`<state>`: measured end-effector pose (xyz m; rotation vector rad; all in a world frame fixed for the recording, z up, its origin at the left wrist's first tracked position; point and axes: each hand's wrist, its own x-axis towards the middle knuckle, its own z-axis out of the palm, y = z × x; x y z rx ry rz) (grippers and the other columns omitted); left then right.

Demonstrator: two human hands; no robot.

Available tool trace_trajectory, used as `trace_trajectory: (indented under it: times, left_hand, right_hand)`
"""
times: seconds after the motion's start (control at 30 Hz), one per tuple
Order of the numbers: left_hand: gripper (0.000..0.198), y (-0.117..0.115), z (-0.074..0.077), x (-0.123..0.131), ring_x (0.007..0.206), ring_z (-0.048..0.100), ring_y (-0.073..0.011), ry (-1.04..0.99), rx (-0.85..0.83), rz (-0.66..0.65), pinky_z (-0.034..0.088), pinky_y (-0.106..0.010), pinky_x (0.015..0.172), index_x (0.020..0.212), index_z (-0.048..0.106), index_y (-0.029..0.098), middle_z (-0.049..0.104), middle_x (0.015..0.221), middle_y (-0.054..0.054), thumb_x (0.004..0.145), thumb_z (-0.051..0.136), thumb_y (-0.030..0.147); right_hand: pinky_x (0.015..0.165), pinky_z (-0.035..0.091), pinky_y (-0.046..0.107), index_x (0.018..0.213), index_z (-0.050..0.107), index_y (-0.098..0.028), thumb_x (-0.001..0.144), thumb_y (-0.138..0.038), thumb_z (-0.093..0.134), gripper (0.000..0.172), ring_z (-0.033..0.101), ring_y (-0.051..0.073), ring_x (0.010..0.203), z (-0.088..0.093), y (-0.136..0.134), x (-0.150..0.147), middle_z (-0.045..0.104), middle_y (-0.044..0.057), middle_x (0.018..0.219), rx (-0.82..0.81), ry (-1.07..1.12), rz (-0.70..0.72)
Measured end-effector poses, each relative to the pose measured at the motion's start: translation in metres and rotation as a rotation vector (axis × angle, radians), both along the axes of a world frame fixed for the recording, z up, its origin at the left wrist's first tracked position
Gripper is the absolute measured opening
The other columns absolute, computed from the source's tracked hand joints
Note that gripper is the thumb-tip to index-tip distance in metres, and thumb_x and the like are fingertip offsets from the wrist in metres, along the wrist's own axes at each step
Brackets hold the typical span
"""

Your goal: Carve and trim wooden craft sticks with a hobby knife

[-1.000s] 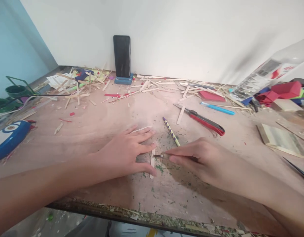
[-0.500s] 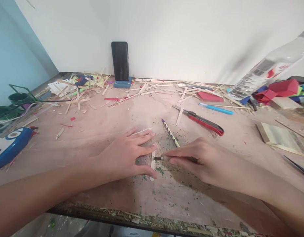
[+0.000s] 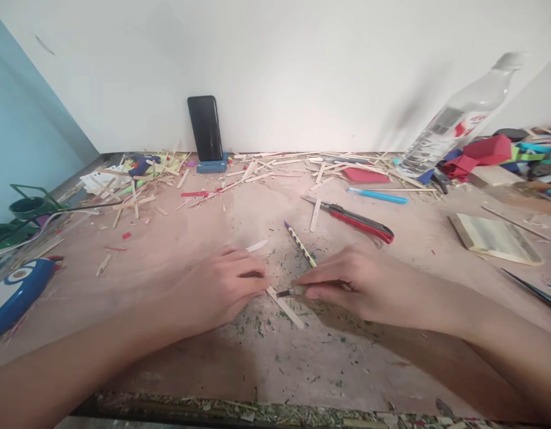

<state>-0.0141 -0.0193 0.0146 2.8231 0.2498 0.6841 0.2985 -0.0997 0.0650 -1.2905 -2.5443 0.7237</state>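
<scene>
Pinched at one end by my left hand [image 3: 224,283] is a popsicle stick [image 3: 289,312], lying slanted on the tabletop with its near end pointing to the right. The fingers of that hand are closed together. My right hand [image 3: 346,283] grips a slim tool [image 3: 286,292] with a narrow dark tip; most of its handle is hidden in the fingers. The tip is at the stick's edge, close to my left fingertips; whether it touches cannot be made out. Behind my left hand another pale stick [image 3: 258,245] pokes out. A patterned pencil [image 3: 298,241] lies beyond my right hand.
A red box cutter [image 3: 353,221], a blue pen [image 3: 377,195] and a wood block [image 3: 496,238] lie farther back. A phone [image 3: 205,128] leans on the wall by scattered sticks. A bottle [image 3: 454,125] stands right. Green shavings dot the tabletop [image 3: 177,369].
My left hand has gone from spread fingers over the stick to a closed pinch on it. The stick has turned from nearly upright to slanted. The view has shifted slightly.
</scene>
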Motion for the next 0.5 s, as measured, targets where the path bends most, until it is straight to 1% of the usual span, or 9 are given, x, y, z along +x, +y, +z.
trace_trajectory:
  times: [0.03, 0.1, 0.17, 0.2, 0.33, 0.5]
  left_hand:
    - [0.026, 0.000, 0.001, 0.000, 0.105, 0.081, -0.0227, 0.003, -0.014, -0.001, 0.058, -0.040, 0.099, 0.118, 0.085, 0.020, 0.087, 0.115, -0.003, 0.122, 0.060, 0.015]
    - [0.024, -0.001, 0.004, 0.000, 0.098, 0.078, -0.0215, 0.013, -0.052, -0.002, 0.056, -0.039, 0.094, 0.115, 0.085, 0.021, 0.086, 0.109, -0.001, 0.121, 0.063, 0.016]
    - [0.023, -0.002, 0.005, 0.000, 0.096, 0.076, -0.0204, 0.020, -0.097, 0.006, 0.056, -0.037, 0.091, 0.116, 0.085, 0.022, 0.084, 0.107, -0.001, 0.121, 0.064, 0.016]
    - [0.023, -0.003, 0.006, 0.000, 0.097, 0.076, -0.0200, 0.022, -0.119, 0.012, 0.057, -0.035, 0.090, 0.117, 0.085, 0.021, 0.083, 0.106, -0.001, 0.121, 0.064, 0.015]
    - [0.024, -0.004, 0.005, 0.001, 0.099, 0.077, -0.0188, 0.028, -0.178, 0.032, 0.061, -0.031, 0.090, 0.119, 0.086, 0.020, 0.082, 0.108, -0.003, 0.119, 0.064, 0.010]
    - [0.029, -0.002, 0.003, 0.001, 0.103, 0.079, -0.0183, 0.016, -0.199, 0.040, 0.066, -0.030, 0.094, 0.121, 0.087, 0.020, 0.083, 0.115, -0.005, 0.117, 0.062, 0.007]
  right_hand:
    - [0.071, 0.046, 0.034, 0.105, 0.087, -0.026, 0.121, -0.036, 0.064, 0.030, 0.077, 0.020, 0.077, 0.001, 0.001, 0.001, 0.087, 0.002, 0.090, -0.011, 0.006, -0.008]
    - [0.070, 0.044, 0.034, 0.094, 0.083, -0.025, 0.119, -0.032, 0.064, 0.033, 0.072, 0.018, 0.073, 0.003, 0.003, 0.002, 0.082, 0.001, 0.083, -0.019, 0.030, -0.030]
    - [0.068, 0.041, 0.034, 0.087, 0.079, -0.024, 0.117, -0.028, 0.064, 0.034, 0.067, 0.017, 0.069, 0.005, 0.005, 0.003, 0.078, 0.000, 0.078, -0.016, 0.059, -0.049]
    - [0.068, 0.041, 0.034, 0.087, 0.080, -0.024, 0.115, -0.027, 0.064, 0.033, 0.066, 0.017, 0.069, 0.006, 0.006, 0.004, 0.078, 0.000, 0.078, -0.013, 0.070, -0.055]
    - [0.072, 0.043, 0.034, 0.100, 0.088, -0.024, 0.114, -0.028, 0.066, 0.026, 0.073, 0.019, 0.078, 0.004, 0.009, 0.006, 0.084, 0.003, 0.089, 0.003, 0.091, -0.071]
    - [0.077, 0.047, 0.035, 0.116, 0.091, -0.024, 0.116, -0.029, 0.065, 0.026, 0.077, 0.022, 0.088, -0.006, 0.009, 0.006, 0.088, 0.005, 0.101, 0.029, 0.089, -0.058]
